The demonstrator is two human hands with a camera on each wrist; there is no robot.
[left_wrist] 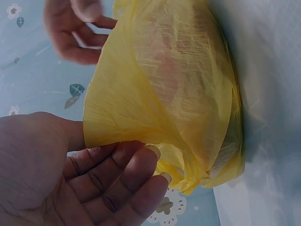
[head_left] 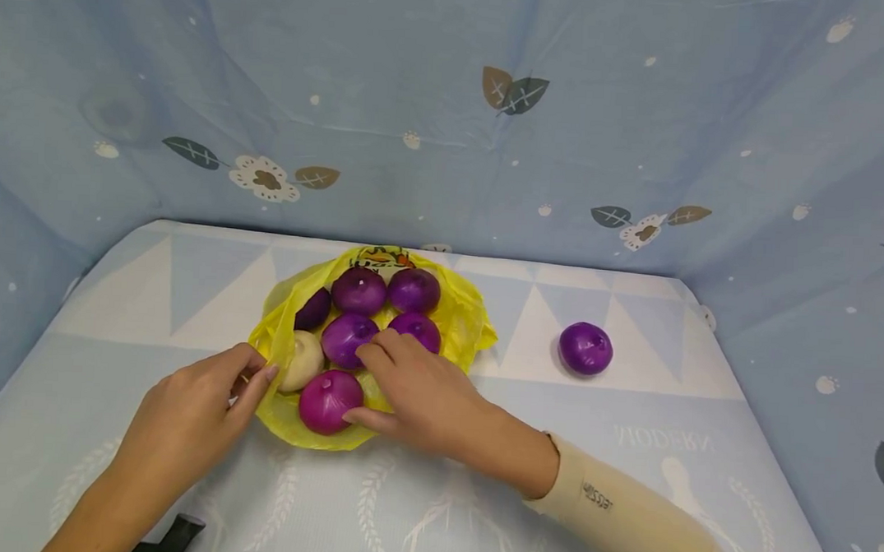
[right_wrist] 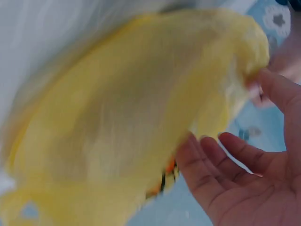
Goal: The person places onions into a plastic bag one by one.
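Note:
A yellow plastic bag (head_left: 464, 314) lies wide-mouthed on the table, holding several purple onions (head_left: 358, 290) and a pale onion (head_left: 303, 362). My left hand (head_left: 187, 413) pinches the bag's left rim between thumb and fingers; the left wrist view shows the thin yellow film (left_wrist: 117, 108) at the fingertips. Over the front right of the bag's mouth reaches my right hand (head_left: 437, 399), its thumb at a magenta-purple onion (head_left: 329, 401). In the right wrist view its fingers (right_wrist: 202, 176) are spread and loosely bent at the bag's edge. One purple onion (head_left: 585, 349) sits alone outside the bag, to the right.
A pale blue and white patterned cloth covers the table (head_left: 589, 480). Blue printed curtains (head_left: 448, 144) hang behind and at the sides. Beside my left forearm, at the front edge, lies a black object (head_left: 179, 535). A beige sleeve (head_left: 624, 506) covers my right forearm.

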